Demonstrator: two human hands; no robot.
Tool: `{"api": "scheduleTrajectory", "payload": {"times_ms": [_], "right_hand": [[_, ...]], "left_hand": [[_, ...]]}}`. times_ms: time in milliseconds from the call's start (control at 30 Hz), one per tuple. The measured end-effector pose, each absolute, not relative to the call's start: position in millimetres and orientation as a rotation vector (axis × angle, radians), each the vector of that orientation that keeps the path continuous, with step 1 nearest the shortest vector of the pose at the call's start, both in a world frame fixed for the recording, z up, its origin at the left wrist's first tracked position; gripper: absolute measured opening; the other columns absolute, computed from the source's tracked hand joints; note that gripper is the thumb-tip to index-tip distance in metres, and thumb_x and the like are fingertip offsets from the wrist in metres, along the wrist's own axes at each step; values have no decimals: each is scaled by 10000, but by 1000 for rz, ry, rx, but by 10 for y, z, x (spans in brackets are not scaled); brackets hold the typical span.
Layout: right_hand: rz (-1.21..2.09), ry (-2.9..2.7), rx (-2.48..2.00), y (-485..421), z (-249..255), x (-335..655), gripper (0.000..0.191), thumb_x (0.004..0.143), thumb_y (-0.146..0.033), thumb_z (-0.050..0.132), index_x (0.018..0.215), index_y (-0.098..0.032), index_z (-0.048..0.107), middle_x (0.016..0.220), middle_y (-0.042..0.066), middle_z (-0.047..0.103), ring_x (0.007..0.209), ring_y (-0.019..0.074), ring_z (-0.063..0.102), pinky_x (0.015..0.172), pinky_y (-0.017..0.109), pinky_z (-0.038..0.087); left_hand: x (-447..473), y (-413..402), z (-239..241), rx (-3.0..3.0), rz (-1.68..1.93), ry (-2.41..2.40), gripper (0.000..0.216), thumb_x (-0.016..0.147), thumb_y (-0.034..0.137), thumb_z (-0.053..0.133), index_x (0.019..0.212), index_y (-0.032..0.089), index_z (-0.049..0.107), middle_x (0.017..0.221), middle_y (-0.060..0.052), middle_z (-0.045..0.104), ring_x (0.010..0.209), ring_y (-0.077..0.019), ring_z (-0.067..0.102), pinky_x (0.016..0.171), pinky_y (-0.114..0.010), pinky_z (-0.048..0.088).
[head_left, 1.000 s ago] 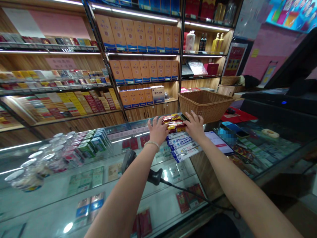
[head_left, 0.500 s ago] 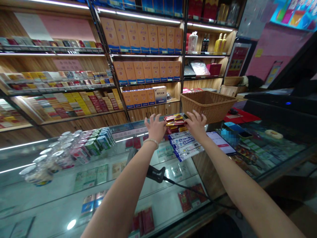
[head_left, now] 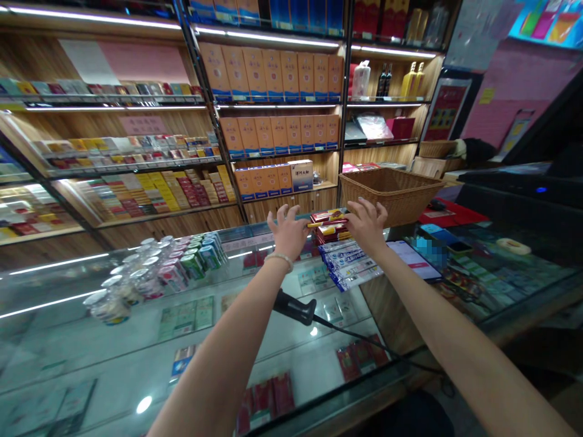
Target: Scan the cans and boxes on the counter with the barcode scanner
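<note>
A small stack of red and yellow packets [head_left: 328,223] lies on the glass counter [head_left: 113,364] beside a wicker basket. My left hand [head_left: 286,233] and my right hand [head_left: 367,223] grip the stack from either side, fingers partly spread over its ends. The top packet sits a little above the rest between my fingertips. Just in front of the stack lie several blue and white packets [head_left: 350,264], fanned out on the glass.
The wicker basket [head_left: 390,191] stands right of the stack. A black barcode scanner [head_left: 294,308] with a cable lies under my left arm. Small jars [head_left: 159,273] crowd the counter's left. A phone [head_left: 413,260] lies at right. Shelves of boxes fill the back wall.
The camera has shifted slightly right and down. My hands stay on the stack's ends and the top packet has come up a little.
</note>
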State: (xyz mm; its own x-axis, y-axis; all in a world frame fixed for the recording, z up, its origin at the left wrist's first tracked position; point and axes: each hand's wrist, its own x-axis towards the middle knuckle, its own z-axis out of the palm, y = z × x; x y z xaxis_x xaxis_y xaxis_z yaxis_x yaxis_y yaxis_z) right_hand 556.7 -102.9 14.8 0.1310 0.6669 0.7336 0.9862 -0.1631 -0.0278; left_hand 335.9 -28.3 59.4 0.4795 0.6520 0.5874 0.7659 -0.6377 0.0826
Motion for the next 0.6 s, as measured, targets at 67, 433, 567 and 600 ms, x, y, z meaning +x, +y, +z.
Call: {"api": "scheduleTrajectory", "payload": {"times_ms": [67,433,567,600], "right_hand": [[-865,-1624,-1835,-1023,180,5532,282,1016,-275,481,1108,-293,746,1500,45,609,1497,276,358,1222,561,54],[-1357,-1627,-1270,-1049,316,5039,121,983,-234,613,1024,-264,723,1266,53,752,1311,216,571,1202,470,131],[-1339,-1629,-1223,-1077,312,4751,101,978,-247,633,1018,-275,722,1225,39,768,1281,209,597,1195,457,140],[-1331,-1633,-1208,-1078,310,4679,99,978,-243,635,1017,-277,720,1224,35,769,1282,205,598,1195,454,139]], "left_hand": [[3274,-290,641,-2513,-918,-1225,208,908,341,678,1068,371,807,1535,-18,569,1506,-363,349,1225,-711,173],[2615,-467,767,-2393,-1054,-1306,378,885,321,717,1262,339,725,1601,-88,491,1509,-355,362,1230,-671,213],[2309,-557,761,-2338,-1124,-1357,399,888,331,713,1287,318,708,1618,-119,458,1508,-371,360,1231,-665,222],[2228,-574,754,-2329,-1139,-1359,398,887,330,712,1284,314,707,1616,-123,457,1507,-373,360,1231,-664,221]]}}
